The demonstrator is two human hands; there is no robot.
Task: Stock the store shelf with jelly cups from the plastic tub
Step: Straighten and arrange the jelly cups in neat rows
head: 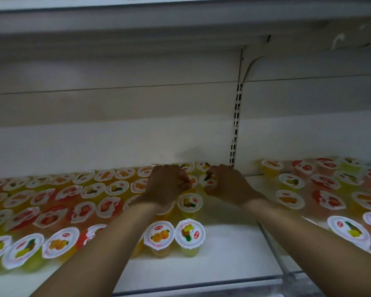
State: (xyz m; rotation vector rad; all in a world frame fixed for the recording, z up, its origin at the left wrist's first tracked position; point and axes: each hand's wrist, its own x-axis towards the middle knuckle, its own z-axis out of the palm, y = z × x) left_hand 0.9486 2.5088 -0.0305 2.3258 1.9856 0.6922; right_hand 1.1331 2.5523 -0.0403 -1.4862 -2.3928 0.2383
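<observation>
Two bare forearms reach from the lower edge over a white store shelf (223, 243). Nearest the camera stand an orange jelly cup (158, 233) and a pineapple jelly cup (190, 232), side by side and upright, with more sealed cups in rows to their left. Beyond them another pineapple cup (189, 202) stands between the two wrists. Farther in, the left hand (165, 185) curls its fingers round a cup (192, 182) that it largely hides, near the back rows. The right hand (225, 185) pinches the lid edge of a jelly cup (209, 180) just beside it. A separate group of cups (308, 189) covers the adjoining shelf bay at right. Behind runs the white back panel with a slotted upright (236, 125). The plastic tub is out of view.
</observation>
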